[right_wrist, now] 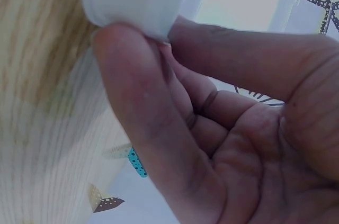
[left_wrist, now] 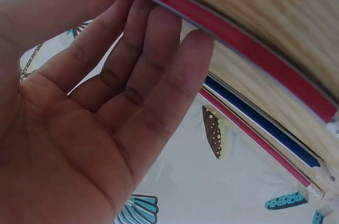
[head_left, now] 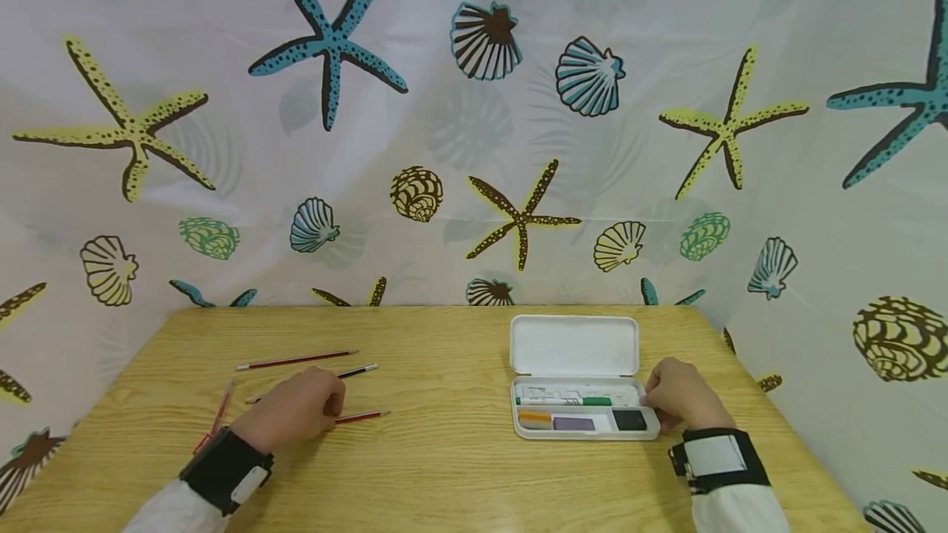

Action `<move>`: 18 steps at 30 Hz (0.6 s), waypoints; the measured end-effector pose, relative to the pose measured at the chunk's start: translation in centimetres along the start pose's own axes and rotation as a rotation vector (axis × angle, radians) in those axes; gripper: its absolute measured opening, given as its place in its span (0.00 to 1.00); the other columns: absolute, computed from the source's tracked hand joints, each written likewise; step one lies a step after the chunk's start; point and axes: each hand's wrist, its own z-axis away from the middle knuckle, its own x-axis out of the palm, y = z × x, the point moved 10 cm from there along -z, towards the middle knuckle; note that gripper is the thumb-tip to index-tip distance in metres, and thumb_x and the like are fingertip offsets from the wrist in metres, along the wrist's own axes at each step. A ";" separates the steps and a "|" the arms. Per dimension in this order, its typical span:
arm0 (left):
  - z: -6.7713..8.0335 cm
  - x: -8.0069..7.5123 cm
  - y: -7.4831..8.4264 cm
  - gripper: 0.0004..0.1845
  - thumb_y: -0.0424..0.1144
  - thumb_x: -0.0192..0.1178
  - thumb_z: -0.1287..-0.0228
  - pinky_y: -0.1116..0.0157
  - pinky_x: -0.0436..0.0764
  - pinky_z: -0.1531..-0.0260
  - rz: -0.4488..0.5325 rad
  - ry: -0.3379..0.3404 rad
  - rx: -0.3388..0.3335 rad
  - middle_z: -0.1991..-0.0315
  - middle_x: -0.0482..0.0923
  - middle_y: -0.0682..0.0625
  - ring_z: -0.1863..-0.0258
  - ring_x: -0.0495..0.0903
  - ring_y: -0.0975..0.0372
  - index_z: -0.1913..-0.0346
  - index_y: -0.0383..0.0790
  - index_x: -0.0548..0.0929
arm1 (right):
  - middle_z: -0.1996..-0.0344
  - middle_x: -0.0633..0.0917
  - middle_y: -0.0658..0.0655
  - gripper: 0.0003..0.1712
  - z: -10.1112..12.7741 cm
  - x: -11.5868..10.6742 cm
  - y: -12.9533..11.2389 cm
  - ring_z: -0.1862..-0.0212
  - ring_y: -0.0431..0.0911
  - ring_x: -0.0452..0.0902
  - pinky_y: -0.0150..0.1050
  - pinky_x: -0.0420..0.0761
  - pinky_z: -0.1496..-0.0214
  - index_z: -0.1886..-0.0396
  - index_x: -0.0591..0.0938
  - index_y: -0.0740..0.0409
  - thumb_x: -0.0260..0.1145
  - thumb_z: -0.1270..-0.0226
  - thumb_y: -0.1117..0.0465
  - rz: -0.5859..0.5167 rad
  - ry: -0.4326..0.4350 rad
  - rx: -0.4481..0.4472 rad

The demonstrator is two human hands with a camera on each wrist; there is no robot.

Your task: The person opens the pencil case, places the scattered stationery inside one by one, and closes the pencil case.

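Note:
At the left of the table my left hand (head_left: 299, 405) pinches a red pencil (head_left: 363, 416) between thumb and fingers. The left wrist view shows the red pencil (left_wrist: 238, 38) up close against the wood, its near end at the thumb tip. On the right, an open white pencil case (head_left: 573, 345) lies with its lid tipped back. My right hand (head_left: 681, 393) grips the case's right end, and in the right wrist view the thumb and index finger press on the white corner (right_wrist: 132, 1). Inside the case lies a marker with a green cap (head_left: 596, 402).
Also in the case are an orange-and-white block (head_left: 535, 419), a purple block (head_left: 573, 424) and a black block (head_left: 629, 419). Around the left hand lie another red pencil (head_left: 296, 360), a dark pencil (head_left: 359, 371) and a thin red item (head_left: 222, 407). A patterned curtain (head_left: 444, 122) hangs behind the table.

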 end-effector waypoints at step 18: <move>-0.1 0.1 -0.7 0.14 0.22 0.68 0.41 0.64 0.72 0.73 0.030 0.018 -0.045 0.75 0.74 0.56 0.76 0.70 0.64 0.72 0.45 0.82 | 0.75 0.80 0.59 0.07 0.0 0.1 0.0 0.76 0.48 0.80 0.37 0.81 0.74 0.70 0.80 0.69 0.68 0.33 0.71 -0.017 -0.009 -0.006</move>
